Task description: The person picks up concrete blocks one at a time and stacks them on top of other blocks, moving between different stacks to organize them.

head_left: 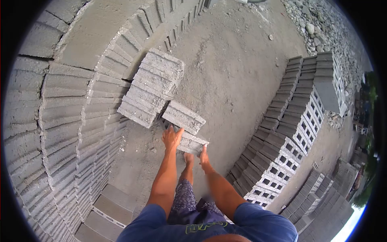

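Observation:
Low in front of me, a grey concrete block [191,143] is between my two hands. My left hand [172,138] is closed over its left end, with the fingers pointing away from me. At its right end, my right hand [204,155] grips the side, the thumb along the edge. Just beyond lies another concrete block [183,116], close against the held one. A short row of concrete blocks [155,84] stands on the ground farther off to the left. The underside of the held block is hidden.
A tall wall of stacked blocks [64,109] rises along my left. On the right runs a lower stack of hollow blocks [282,157]. Sandy ground [234,80] with small stones lies between. A heap of rocks [312,30] sits at the far right.

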Available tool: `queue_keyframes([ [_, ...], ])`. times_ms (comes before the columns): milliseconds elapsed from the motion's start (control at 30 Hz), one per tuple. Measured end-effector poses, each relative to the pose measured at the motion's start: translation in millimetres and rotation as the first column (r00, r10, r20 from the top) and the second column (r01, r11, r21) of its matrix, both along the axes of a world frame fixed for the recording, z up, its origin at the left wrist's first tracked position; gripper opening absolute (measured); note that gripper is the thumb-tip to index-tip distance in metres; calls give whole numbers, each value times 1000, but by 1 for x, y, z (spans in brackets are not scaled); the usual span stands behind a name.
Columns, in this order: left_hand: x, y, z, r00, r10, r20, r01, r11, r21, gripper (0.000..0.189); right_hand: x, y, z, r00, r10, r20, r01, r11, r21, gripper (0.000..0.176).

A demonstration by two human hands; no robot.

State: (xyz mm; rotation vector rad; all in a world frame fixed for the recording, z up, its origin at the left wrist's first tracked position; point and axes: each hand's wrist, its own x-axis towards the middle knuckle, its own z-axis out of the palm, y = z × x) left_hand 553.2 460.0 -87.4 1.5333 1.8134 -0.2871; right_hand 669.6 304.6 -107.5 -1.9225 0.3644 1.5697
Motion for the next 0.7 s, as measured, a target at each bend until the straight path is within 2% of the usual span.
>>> queue_keyframes([
  [33,4,-6,-1,1000,17,4,-17,1000,16,86,0,-10,-3,999,38,2,-38,999,34,97],
  [100,5,-16,2,971,203,130,-181,970,-159,88,8,-33,-17,991,135,-5,-134,987,91,100],
  [133,2,-18,4,965,232,125,-213,965,-151,88,24,-55,-32,953,302,-22,-302,953,25,99],
  [167,0,-23,6,957,260,128,-225,946,-233,91,40,-72,-35,882,470,-46,-471,881,-42,98],
  [200,-2,-30,10,944,302,131,-250,917,-311,93,51,-76,-9,889,457,29,-457,889,8,96],
  [233,-7,-42,14,921,371,116,-324,899,-295,93,60,-74,28,888,451,93,-458,886,73,93],
  [300,-20,-57,29,947,312,79,-275,911,-307,93,86,-69,81,979,200,-39,-193,970,148,86],
  [367,-33,-76,52,976,201,83,-172,947,-271,91,108,-70,122,964,267,-14,-259,946,195,80],
  [400,-42,-87,58,979,175,107,-148,964,-221,87,107,-66,130,929,367,-47,-350,914,205,80],
  [433,-48,-106,65,981,143,133,-118,977,-179,83,110,-69,143,883,466,52,-466,860,209,78],
  [467,-55,-122,89,966,234,109,-211,959,-187,83,111,-72,155,823,548,152,-569,795,212,77],
  [500,-63,-136,127,977,181,116,-171,981,-90,78,108,-71,166,773,622,129,-634,744,212,77],
  [533,-75,-149,164,986,123,108,-126,992,20,73,91,-59,168,620,757,208,-778,559,285,73],
  [567,-86,-167,195,975,206,88,-209,978,24,73,69,-45,178,451,841,300,-873,346,344,70],
  [600,-94,-187,225,984,155,93,-162,984,79,67,45,-35,189,394,871,294,-890,283,357,70],
  [667,-107,-224,285,989,70,133,-95,977,192,55,-18,-3,216,152,870,469,-894,-82,441,62],
  [700,-111,-244,313,986,107,126,-132,968,212,55,-50,13,230,56,823,565,-852,-256,457,58],
])
